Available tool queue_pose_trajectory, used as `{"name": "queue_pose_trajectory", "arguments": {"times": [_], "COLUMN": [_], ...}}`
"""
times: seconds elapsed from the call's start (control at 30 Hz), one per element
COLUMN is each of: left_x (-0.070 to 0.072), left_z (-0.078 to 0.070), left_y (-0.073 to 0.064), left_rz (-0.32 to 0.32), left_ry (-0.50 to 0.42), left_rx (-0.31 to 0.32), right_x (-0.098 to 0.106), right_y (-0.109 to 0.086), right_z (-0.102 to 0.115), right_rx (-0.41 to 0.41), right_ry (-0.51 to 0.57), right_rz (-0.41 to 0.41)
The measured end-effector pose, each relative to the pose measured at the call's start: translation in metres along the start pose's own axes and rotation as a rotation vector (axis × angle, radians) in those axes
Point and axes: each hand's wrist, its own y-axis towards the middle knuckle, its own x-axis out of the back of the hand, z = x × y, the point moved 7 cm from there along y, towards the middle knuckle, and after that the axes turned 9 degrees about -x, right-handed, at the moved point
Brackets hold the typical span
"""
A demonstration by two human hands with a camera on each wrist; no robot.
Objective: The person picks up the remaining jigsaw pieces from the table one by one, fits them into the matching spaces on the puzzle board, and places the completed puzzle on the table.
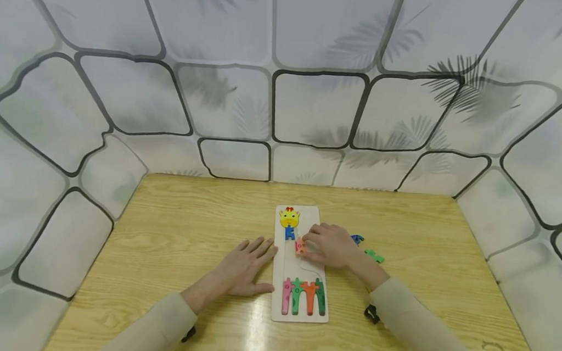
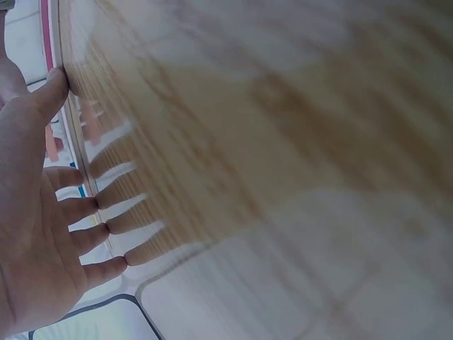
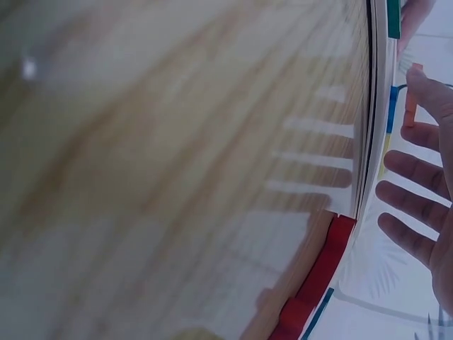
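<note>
Seen from above, with the person at six o'clock: a pale puzzle board (image 1: 319, 314) lies on a wood-grain surface (image 1: 177, 233), its shallow recess partly filled. At the recess's eleven o'clock sits a yellow giraffe head (image 1: 289, 218), with a blue piece (image 1: 289, 233) just below it. Toward six o'clock, four leg-shaped pieces stand side by side: pink (image 1: 286, 297), green (image 1: 296, 297), orange (image 1: 310, 299) and dark green (image 1: 320, 298).

The right hand (image 1: 332, 247) reaches over the board from three o'clock, pinching a salmon piece (image 1: 300, 247) between thumb and forefinger near the recess's middle; its other fingers extend. The left hand (image 1: 246, 266) lies at nine o'clock, fingers spread wide, thumb touching the board's edge.

Outside the board, a dark blue piece (image 1: 357, 239) lies at two o'clock and a bright green piece (image 1: 375, 256) near three.
</note>
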Motion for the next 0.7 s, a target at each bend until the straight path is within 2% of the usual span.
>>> {"name": "queue_pose_trajectory", "arguments": {"times": [0.7], "left_x": [0.0029], "left_z": [-0.0014], "left_y": [0.0001], "left_rz": [-0.012], "left_ry": [0.018], "left_rx": [-0.008], "right_x": [-0.0037], "right_y": [0.009], "right_z": [0.0085], "right_rx": [-0.033], "right_ry": [-0.006], "right_rz": [-0.015]}}
